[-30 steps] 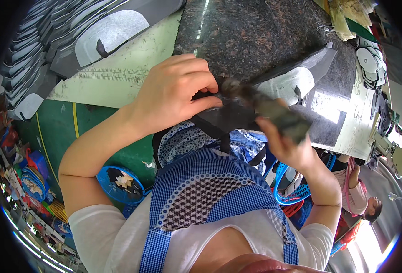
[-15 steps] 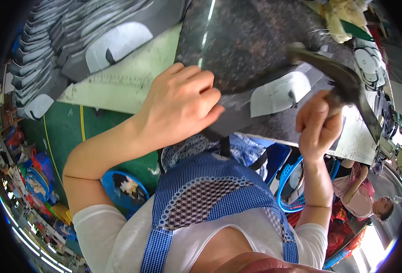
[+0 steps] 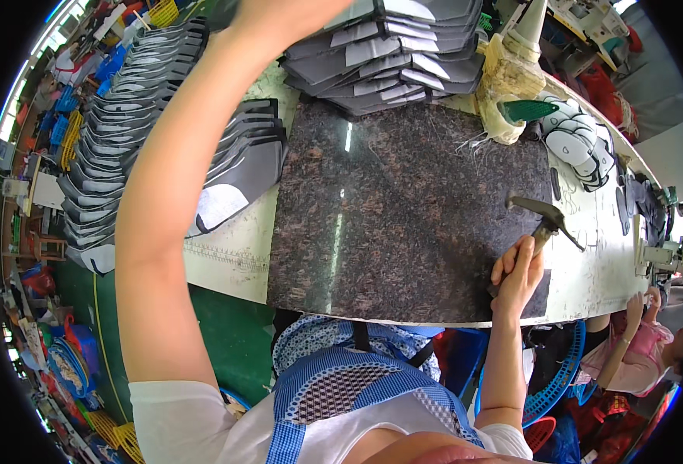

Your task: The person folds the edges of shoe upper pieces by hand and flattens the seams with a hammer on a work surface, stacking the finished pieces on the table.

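Observation:
My right hand [image 3: 517, 272] is closed around the handle of a hammer [image 3: 541, 210], whose dark metal head is raised over the right part of a dark speckled stone slab [image 3: 403, 209]. Stretched far forward, my left hand [image 3: 291, 17] is cut by the top edge, so its fingers do not show. It is nearest to a stack of grey flat pieces with white patches [image 3: 391, 58] beyond the slab. A second stack of such grey pieces [image 3: 241, 174] lies to the left of the slab, partly behind my left forearm.
A long row of overlapping grey pieces [image 3: 113, 174] runs down the far left. A yellowish wrapped post [image 3: 507, 85] with a green item [image 3: 528, 110] stands behind the slab. White oval parts [image 3: 577, 143] lie on the right. Another person [image 3: 635, 356] sits at lower right beside a blue basket [image 3: 562, 379].
My left hand has gone from the slab's near edge to the far stack. The grey piece with a white patch has left the slab's near edge. The view now takes in more of the table.

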Action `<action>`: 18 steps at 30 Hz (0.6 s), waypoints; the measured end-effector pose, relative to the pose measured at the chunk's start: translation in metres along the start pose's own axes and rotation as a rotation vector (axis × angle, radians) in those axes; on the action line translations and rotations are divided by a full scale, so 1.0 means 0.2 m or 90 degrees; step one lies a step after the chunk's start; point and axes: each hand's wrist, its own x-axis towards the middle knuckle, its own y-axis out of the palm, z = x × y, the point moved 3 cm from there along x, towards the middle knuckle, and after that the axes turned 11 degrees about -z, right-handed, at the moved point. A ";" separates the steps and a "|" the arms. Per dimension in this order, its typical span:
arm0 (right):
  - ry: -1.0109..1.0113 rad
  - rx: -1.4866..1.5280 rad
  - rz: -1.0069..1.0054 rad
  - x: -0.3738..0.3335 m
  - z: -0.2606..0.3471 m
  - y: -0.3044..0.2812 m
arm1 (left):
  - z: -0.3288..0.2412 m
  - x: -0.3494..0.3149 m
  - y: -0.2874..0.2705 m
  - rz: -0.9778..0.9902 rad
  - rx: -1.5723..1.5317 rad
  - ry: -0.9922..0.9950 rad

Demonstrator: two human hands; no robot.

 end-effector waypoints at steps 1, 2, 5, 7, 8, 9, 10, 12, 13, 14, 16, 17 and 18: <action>0.023 -0.012 0.024 0.01 0.00 0.03 | 0.07 -0.08 0.13 0.113 -0.038 0.011; 0.026 -0.008 0.035 0.02 -0.01 0.05 | 0.12 -0.19 0.26 0.359 -0.130 -0.084; 0.043 -0.019 0.041 0.04 -0.04 0.08 | -0.05 -0.51 0.27 0.256 -0.006 -0.045; 0.009 -0.013 0.016 0.06 -0.09 0.01 | -0.23 -0.61 0.12 0.168 -0.147 -0.132; 0.004 -0.031 0.000 0.05 -0.07 -0.01 | -0.35 -0.69 -0.01 0.209 -0.200 -0.157; -0.005 -0.045 -0.034 0.03 -0.06 -0.02 | -0.46 -0.76 -0.14 0.264 -0.280 -0.154; -0.016 -0.056 -0.066 0.03 -0.05 -0.03 | -0.54 -0.84 -0.29 0.332 -0.254 -0.134; -0.028 -0.033 -0.023 0.06 -0.07 -0.05 | -0.49 -0.97 -0.56 0.387 -0.134 -0.109; -0.017 -0.034 -0.007 0.06 -0.06 -0.03 | -0.39 -1.01 -0.70 0.381 0.007 -0.203; -0.010 -0.050 -0.010 0.05 -0.04 0.00 | -0.30 -1.04 -0.84 0.367 0.147 -0.289; -0.011 -0.070 0.005 0.05 -0.05 0.03 | -0.22 -1.13 -1.04 0.450 0.370 -0.266; -0.007 -0.070 0.012 0.05 -0.05 0.03 | -0.22 -1.14 -1.06 0.455 0.375 -0.268; 0.000 -0.070 0.014 0.06 -0.05 0.03 | -0.23 -1.16 -1.06 0.450 0.298 -0.293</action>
